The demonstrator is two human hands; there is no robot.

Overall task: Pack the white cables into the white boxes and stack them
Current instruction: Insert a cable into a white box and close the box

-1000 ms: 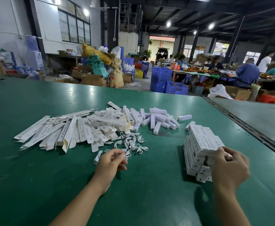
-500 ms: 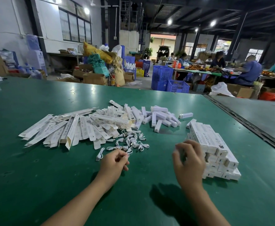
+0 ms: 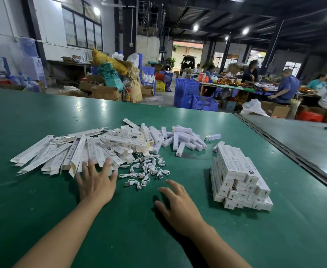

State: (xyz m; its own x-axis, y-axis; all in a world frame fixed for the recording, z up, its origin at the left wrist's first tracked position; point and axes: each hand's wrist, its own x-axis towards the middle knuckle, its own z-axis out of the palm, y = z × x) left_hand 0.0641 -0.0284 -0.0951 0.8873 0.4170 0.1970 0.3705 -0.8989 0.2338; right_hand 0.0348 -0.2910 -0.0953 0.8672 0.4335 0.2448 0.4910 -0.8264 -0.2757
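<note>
A heap of flat, unfolded white boxes (image 3: 77, 151) lies on the green table's left half. My left hand (image 3: 95, 180) is spread flat, fingertips touching the near edge of that heap. Several small coiled white cables (image 3: 145, 169) lie in a loose pile just right of it. My right hand (image 3: 176, 202) hovers open with fingers spread, near the cables' front edge and holding nothing. A neat stack of packed white boxes (image 3: 238, 176) stands to the right. Loose assembled white boxes (image 3: 184, 139) lie behind the cables.
The green table (image 3: 42, 209) joins a second table along a metal seam (image 3: 286, 155) on the right. One lone white box (image 3: 214, 136) lies near the stack. Beyond the far edge are blue crates (image 3: 195, 97), cardboard cartons and seated workers.
My left hand opened from a pinch and moved left onto the flat boxes. My right hand left the stack and swung left toward the cables, fingers spreading.
</note>
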